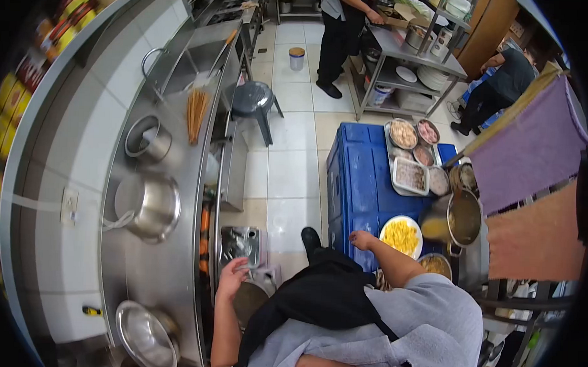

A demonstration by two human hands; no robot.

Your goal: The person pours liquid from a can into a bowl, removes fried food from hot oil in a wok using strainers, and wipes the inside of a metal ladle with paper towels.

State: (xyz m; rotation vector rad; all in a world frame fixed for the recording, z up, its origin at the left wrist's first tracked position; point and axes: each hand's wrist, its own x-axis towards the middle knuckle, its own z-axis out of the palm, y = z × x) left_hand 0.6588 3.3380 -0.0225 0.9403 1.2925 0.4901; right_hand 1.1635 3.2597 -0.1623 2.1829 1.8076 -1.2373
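My left hand [232, 278] is raised beside the steel counter, its fingers apart and nothing in them. Just beyond it sits a shiny rectangular metal container [240, 245], and a round pot [251, 302] lies partly hidden behind my apron. Over the near edge of the blue chest [365, 179], my right hand [362, 239] hangs with loosely bent fingers and no visible object. To its right is a white plate of yellow food strips [401, 237]. A large steel pot [458, 218] stands past that plate, with a bowl of food [435, 266] below it.
Bowls and a white tray of raw food [411, 176] sit on the chest. On the left counter [145, 262] are steel pots [149, 206], a basin [146, 337] and wooden sticks [196, 115]. A grey stool [253, 98] and bucket [296, 58] occupy the aisle; two people work farther off.
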